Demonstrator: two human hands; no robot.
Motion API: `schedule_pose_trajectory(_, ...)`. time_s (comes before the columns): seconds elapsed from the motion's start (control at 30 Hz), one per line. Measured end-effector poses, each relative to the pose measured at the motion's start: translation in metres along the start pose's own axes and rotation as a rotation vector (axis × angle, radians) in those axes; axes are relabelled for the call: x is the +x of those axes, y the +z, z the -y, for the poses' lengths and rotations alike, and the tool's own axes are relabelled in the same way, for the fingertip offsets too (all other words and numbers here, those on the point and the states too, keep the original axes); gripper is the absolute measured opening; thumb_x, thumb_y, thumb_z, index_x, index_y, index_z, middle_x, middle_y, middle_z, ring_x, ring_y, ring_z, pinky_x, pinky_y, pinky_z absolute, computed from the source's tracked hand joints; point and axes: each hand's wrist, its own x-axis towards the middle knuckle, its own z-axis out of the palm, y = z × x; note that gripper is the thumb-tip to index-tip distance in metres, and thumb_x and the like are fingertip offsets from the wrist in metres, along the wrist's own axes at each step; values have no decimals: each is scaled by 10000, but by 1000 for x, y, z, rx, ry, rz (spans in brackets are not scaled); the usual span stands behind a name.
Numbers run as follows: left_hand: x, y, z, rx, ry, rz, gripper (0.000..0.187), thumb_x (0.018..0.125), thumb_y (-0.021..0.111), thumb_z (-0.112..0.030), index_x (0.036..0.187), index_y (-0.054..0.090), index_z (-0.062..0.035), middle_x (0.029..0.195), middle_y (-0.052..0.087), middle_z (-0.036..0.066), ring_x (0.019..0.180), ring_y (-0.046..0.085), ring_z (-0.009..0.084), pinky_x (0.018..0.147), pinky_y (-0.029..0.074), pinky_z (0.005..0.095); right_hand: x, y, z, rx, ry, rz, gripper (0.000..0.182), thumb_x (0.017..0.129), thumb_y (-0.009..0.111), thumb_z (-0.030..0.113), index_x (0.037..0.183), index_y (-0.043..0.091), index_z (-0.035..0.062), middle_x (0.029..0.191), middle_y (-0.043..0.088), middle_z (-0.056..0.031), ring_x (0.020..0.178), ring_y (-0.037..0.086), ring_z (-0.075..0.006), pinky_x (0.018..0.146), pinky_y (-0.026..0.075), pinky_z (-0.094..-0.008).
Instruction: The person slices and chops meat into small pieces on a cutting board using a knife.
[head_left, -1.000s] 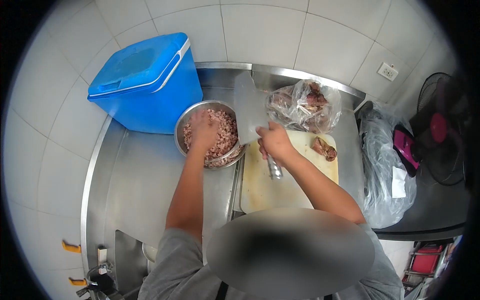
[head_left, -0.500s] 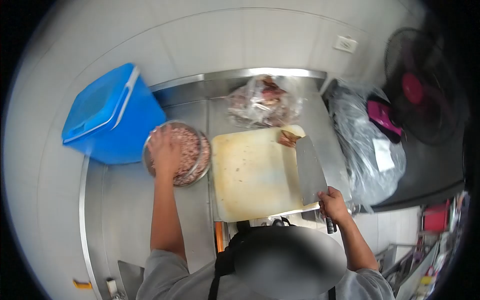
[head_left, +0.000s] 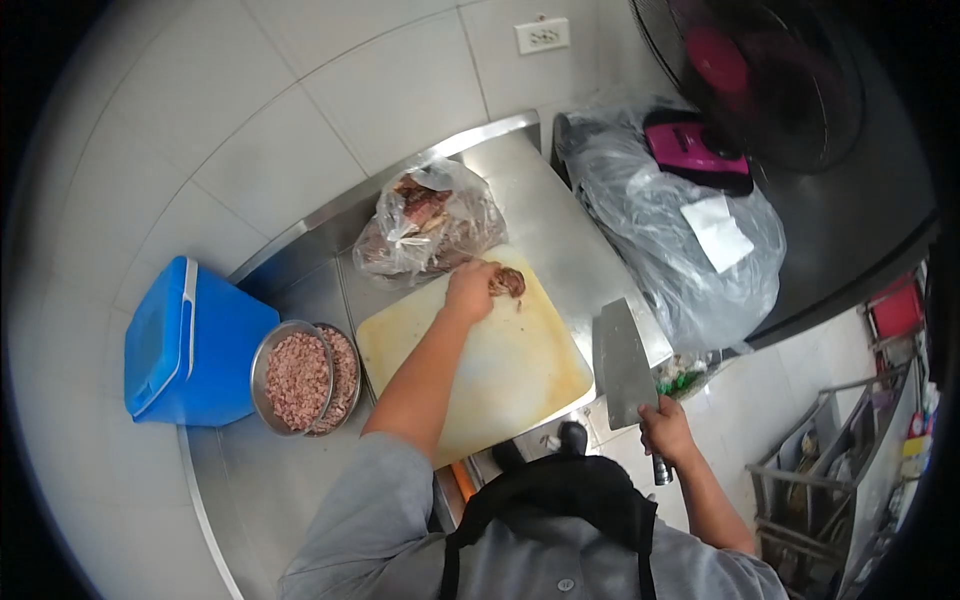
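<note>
At the far end of the pale cutting board (head_left: 500, 365), my left hand (head_left: 470, 290) is closed on a small brown piece of meat (head_left: 508, 283). My right hand (head_left: 668, 432) grips the black handle of a broad cleaver (head_left: 624, 365), whose blade points away from me just past the board's right edge. Behind the board, a clear plastic bag of meat (head_left: 428, 220) lies close to my left hand. Two metal bowls of chopped pinkish meat (head_left: 297, 382) overlap to the left of the board.
A blue cooler (head_left: 205, 345) stands left of the bowls on the steel counter (head_left: 500, 165). On the right, a large plastic bag (head_left: 660, 220) lies by a black and pink fan (head_left: 695, 150). A metal rack (head_left: 810, 470) stands on the floor.
My left hand has moved from the bowls of chopped meat to the piece of meat on the board. The view has turned rightward. My right hand still holds the cleaver.
</note>
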Motion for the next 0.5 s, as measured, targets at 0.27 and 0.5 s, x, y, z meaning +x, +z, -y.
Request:
schedule_pose_trajectory(0.27,-108,-71,-52,109,-283,470,558,738,822,-276,1260,685,-135,1123,657,166,1044,645,385,949,514,461,-4,-20,-22,-27,-9,23,173,992,574,143,900,526,5,590,509,-49,422,503,-140,386,429,-333)
schedule_pose_trajectory(0.5,-160,-65,-61,-449,-527,94,591,749,807,-286,1222,647,30,1139,692,202,1012,679,364,937,525,400,1,23,31,-769,-610,37,196,958,600,167,900,558,-15,769,670,-235,700,681,-386,659,538,-479)
